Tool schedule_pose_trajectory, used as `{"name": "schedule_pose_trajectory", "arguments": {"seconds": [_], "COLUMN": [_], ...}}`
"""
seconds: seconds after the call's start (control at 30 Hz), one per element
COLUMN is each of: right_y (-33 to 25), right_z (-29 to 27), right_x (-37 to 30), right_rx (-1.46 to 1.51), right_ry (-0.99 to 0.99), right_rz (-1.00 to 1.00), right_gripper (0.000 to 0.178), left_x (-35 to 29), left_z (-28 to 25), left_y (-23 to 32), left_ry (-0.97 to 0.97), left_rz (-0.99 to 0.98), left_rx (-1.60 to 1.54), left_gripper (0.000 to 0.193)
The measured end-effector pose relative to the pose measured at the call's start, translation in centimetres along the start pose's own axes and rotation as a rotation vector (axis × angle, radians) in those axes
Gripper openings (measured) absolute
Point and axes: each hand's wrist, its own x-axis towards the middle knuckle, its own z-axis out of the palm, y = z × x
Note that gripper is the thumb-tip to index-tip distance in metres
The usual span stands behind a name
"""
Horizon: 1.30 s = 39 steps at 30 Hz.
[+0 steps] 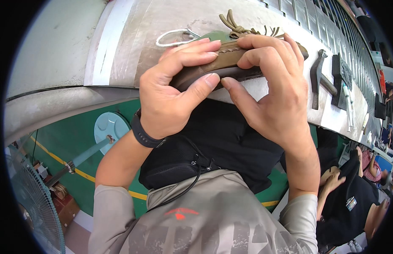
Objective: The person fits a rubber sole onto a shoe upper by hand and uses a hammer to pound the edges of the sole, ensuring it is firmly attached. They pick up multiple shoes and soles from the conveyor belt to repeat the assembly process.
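A brown shoe (224, 58) with tan laces and a green inner part lies along the near edge of the workbench, its dark sole toward me. My left hand (176, 82) holds its left part, fingers over the upper and thumb on the sole side. From the right, my right hand (273, 72) grips it with curled fingers on top and its thumb by the sole edge, close to the left thumb. A white cord loop (173, 37) sticks out behind the shoe. The fingers hide much of both ends.
Right of the shoe lie a hammer (318, 78), a black block (342, 80) and a white marker-like stick (348, 106). Metal rollers (327, 25) run along the bench's far side. A standing fan (33, 203) is at lower left. A co-worker in black (348, 203) sits at right.
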Motion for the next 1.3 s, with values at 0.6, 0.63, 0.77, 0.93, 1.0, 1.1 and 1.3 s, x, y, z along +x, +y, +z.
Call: {"name": "schedule_pose_trajectory", "arguments": {"seconds": [0.6,0.63,0.77,0.93,1.0,1.1,1.3], "right_y": [2.6,2.4,2.6,5.3,5.0,4.8,4.5], "right_z": [-1.8,-1.7,-2.1,-3.0,-2.9,-2.8,-3.2], "right_x": [-0.8,-0.7,-0.4,-1.2,-1.2,-1.1,-0.8], "right_rx": [0.026,0.030,0.049,0.120,0.135,0.153,0.184], "right_ry": [-0.004,0.002,-0.001,0.011,0.021,0.028,-0.005], "right_rz": [0.050,0.051,0.111,0.042,0.052,0.076,0.142], "right_gripper": [0.031,0.031,0.030,0.028,0.028,0.028,0.030], "left_x": [5.1,5.3,6.1,8.5,9.5,10.1,10.7], "left_z": [-0.2,-0.2,0.3,-0.9,-0.8,0.1,1.0], "left_y": [3.3,3.4,3.6,3.0,1.9,0.5,0.8], "left_ry": [-0.245,-0.250,-0.250,-0.435,-0.519,-0.576,-0.620], "left_rz": [-0.277,-0.262,-0.288,-0.219,-0.130,-0.153,-0.307], "left_rx": [-0.001,0.055,0.110,0.137,0.078,-0.065,-0.211], "left_gripper": [0.018,0.019,0.020,0.021,0.028,0.033,0.031]}}
